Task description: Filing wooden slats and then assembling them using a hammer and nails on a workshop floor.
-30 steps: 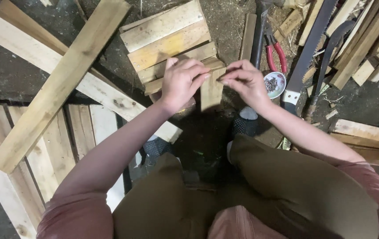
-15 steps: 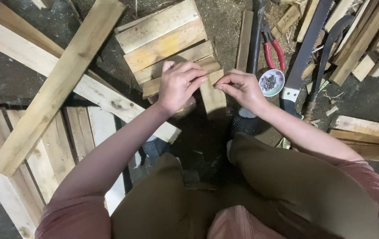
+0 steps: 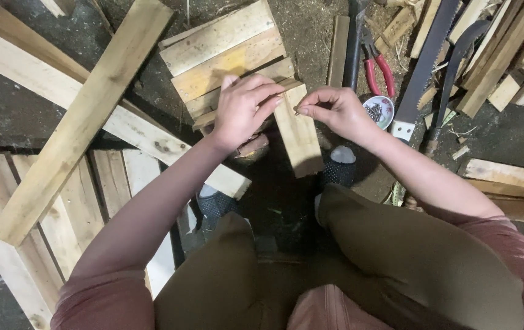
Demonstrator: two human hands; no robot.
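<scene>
Both hands lower than before, left hand (image 3: pixel 245 109) gripping wooden slat (image 3: pixel 298 131), right hand (image 3: pixel 335 110) pinching nail (image 3: pixel 297 112).

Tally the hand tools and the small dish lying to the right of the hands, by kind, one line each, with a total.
Hand saws: 1, the saw with its toothed blade
Pliers: 1, the red-handled pliers
Small round dishes: 1, the dish beside the right hand
Total: 3
Other dark handles lie among the wood strips there; what they are cannot be told.
</scene>
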